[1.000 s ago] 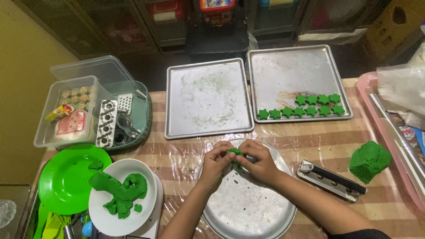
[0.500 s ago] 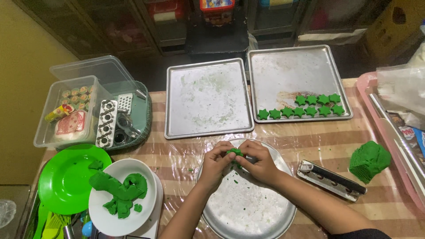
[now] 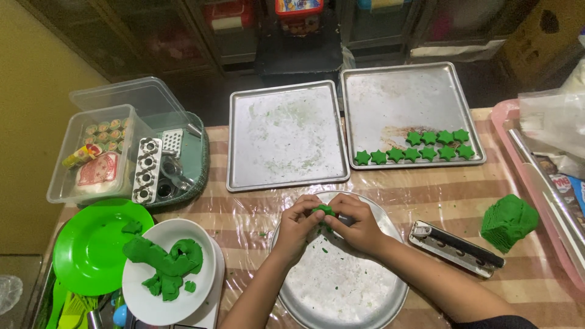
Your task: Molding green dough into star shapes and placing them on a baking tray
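Both hands meet over the far edge of a round metal pan [image 3: 341,286]. My left hand [image 3: 300,224] and my right hand [image 3: 358,225] pinch one small piece of green dough [image 3: 323,211] between their fingertips. Green crumbs lie on the pan below. Several green dough stars [image 3: 420,146] sit in two rows on the right baking tray [image 3: 402,103]. The left baking tray [image 3: 283,137] holds only green smears.
A white plate with dough scraps [image 3: 167,268] stands beside a green plate [image 3: 91,247] at the left. A green dough lump [image 3: 509,222] and a metal cutter tool [image 3: 457,248] lie at the right. Clear plastic boxes [image 3: 103,152] stand at the far left, a pink tray [image 3: 536,183] at the right edge.
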